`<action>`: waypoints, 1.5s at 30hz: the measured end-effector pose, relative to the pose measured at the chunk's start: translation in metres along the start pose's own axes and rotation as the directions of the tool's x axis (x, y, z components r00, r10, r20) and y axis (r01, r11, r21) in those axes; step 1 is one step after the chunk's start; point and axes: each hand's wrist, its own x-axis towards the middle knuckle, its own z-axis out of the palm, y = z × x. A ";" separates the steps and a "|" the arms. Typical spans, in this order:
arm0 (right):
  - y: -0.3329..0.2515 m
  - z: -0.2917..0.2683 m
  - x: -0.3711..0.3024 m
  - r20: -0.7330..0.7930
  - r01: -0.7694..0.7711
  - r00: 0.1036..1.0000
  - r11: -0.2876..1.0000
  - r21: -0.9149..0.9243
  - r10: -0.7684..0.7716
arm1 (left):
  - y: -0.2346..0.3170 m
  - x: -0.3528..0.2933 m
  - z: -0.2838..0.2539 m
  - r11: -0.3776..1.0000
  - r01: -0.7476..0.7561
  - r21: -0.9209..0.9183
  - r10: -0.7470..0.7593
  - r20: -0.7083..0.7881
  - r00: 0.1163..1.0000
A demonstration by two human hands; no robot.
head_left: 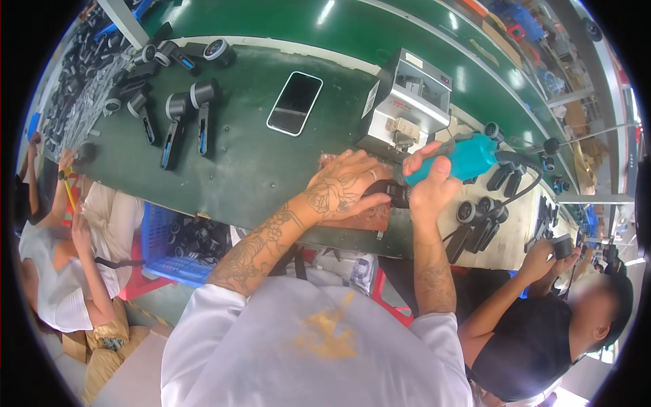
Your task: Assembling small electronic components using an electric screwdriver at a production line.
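Observation:
My right hand (434,186) is wrapped round a teal power screwdriver (464,159), a cable running from its far end. Its front end points left and down at a small black part (397,192). That part is pinned by my left hand (344,186), with the thumb against it and the other fingers bent over its far side. Under the left hand lies a reddish-brown block (369,220) near the bench's front edge. The exact contact between tool tip and part is hidden by my hands.
Just beyond my hands stands a silver and black box-shaped machine (410,102). A phone (295,103) and several black round-headed devices (175,125) lie on the green bench (251,183). More devices (478,220) sit at right. Co-workers flank me; a blue crate (173,268) is low left.

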 end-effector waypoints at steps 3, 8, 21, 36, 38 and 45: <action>0.006 -0.002 -0.002 -0.019 0.007 1.000 1.000 0.029 -0.006 | 0.001 0.000 0.001 0.999 -0.012 0.041 0.012 0.005 1.000; 0.008 -0.001 -0.004 -0.003 0.030 1.000 0.999 0.021 -0.030 | 0.002 0.000 -0.002 0.997 -0.012 0.075 0.010 0.031 0.999; 0.011 0.020 0.052 -0.018 0.253 0.966 0.959 -0.124 -0.257 | 0.001 -0.002 -0.001 0.999 0.024 -0.027 -0.024 -0.004 1.000; -0.028 -0.004 -0.007 -0.040 0.017 0.999 1.000 0.005 -0.017 | 0.006 0.000 -0.003 1.000 0.000 -0.024 -0.001 -0.048 0.999; -0.027 -0.004 -0.015 -0.013 0.003 1.000 0.999 -0.032 -0.004 | 0.006 -0.001 -0.004 1.000 0.018 -0.012 -0.018 -0.043 0.999; -0.017 -0.006 -0.019 -0.009 -0.013 1.000 1.000 0.000 0.013 | 0.008 0.001 -0.005 0.999 0.035 -0.021 -0.035 0.023 0.999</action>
